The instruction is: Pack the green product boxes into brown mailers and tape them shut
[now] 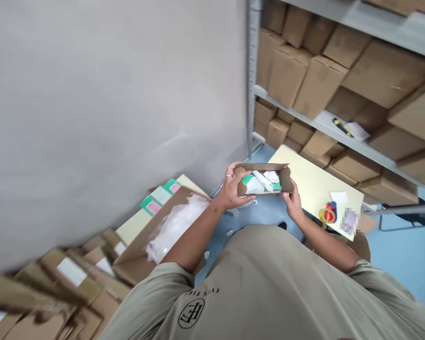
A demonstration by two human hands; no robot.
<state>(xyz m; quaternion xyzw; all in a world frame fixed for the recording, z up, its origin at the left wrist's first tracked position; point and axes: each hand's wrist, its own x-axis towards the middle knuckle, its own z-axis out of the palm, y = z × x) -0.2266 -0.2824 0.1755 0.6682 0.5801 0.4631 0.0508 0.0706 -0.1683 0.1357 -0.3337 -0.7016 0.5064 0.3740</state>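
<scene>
A small open cardboard box is held up in front of my body, between both hands. My left hand grips its left end, fingers along the outer wall and one finger over the rim. At the opposite end, my right hand is closed on the lower right corner, with the thumb at the near edge. Inside the box lie a green item and crumpled white paper on top of it. What the green item is, I cannot tell.
A pale table bears a tape dispenser at right. Behind it, metal shelving holds stacked cartons and a yellow-black cutter. At left, a large carton contains white plastic wrap; flattened cardboard stands beside the wall.
</scene>
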